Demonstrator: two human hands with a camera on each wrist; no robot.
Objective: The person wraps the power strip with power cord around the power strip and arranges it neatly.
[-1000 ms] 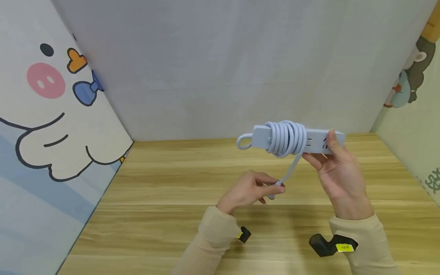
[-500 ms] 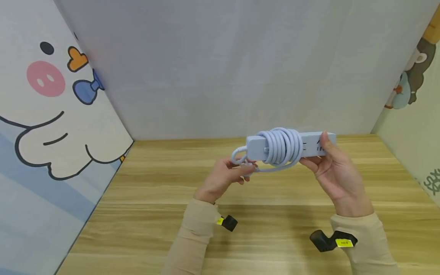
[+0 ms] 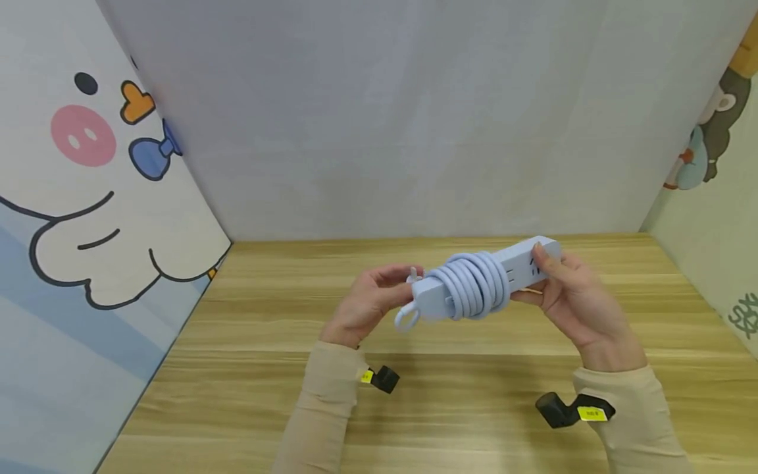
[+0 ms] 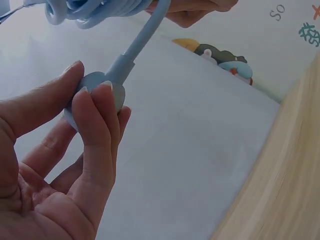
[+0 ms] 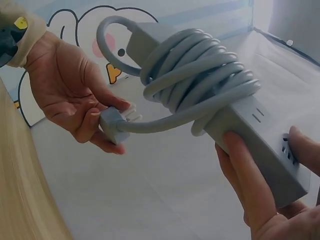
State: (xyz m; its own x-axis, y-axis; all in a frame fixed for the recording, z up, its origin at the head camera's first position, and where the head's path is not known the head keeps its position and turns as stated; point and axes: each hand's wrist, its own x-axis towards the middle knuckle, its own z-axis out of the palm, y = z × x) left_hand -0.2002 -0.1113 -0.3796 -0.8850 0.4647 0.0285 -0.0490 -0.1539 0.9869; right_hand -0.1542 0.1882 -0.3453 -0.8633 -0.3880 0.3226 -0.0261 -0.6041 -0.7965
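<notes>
A pale blue power strip [image 3: 524, 263] is held up over the table, its left end tilted down in the head view. Its cord [image 3: 476, 286] is wound in several turns round the body, with a small loop at the left end. My right hand [image 3: 583, 306] grips the socket end, thumb on the socket face and fingers beneath. My left hand [image 3: 358, 306] pinches the plug [image 5: 114, 125] between thumb and fingers, beyond the strip's left end. In the right wrist view, the plug's pins point up toward the coil and a short free length of cord runs back to it.
Beneath both hands lies a wood-grain table [image 3: 266, 382]. A pale grey backdrop [image 3: 379, 131] rises along its far edge. Printed cartoon panels stand at the left [image 3: 71, 217] and right [image 3: 705, 263]. Each wrist wears a black camera mount.
My left hand has carried the plug leftward and up, from below the coil to behind the strip's left end. The strip has lowered slightly, and its left end has tipped down.
</notes>
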